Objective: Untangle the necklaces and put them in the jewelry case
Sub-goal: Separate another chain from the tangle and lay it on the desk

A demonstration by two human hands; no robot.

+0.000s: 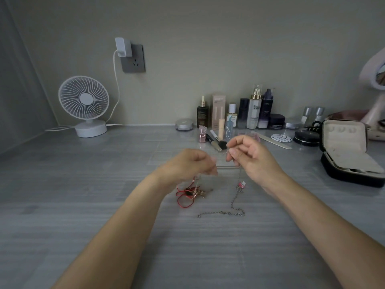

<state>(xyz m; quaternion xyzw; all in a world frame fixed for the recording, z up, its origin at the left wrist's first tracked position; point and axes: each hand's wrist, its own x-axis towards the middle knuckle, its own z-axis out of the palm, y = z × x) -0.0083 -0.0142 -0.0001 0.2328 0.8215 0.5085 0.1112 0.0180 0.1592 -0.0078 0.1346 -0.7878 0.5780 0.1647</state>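
The left hand (187, 163) pinches the tangled red-cord necklace with gold charms (188, 192), the right hand (248, 155) pinches the silver chain necklace with pink charm (241, 184)

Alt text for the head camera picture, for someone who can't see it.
Two hands above a grey table pinch a thin strand between them; the left hand lifts a red-cord tangle, the right hand a silver chain with a pink charm. An open black jewelry case sits at the right.
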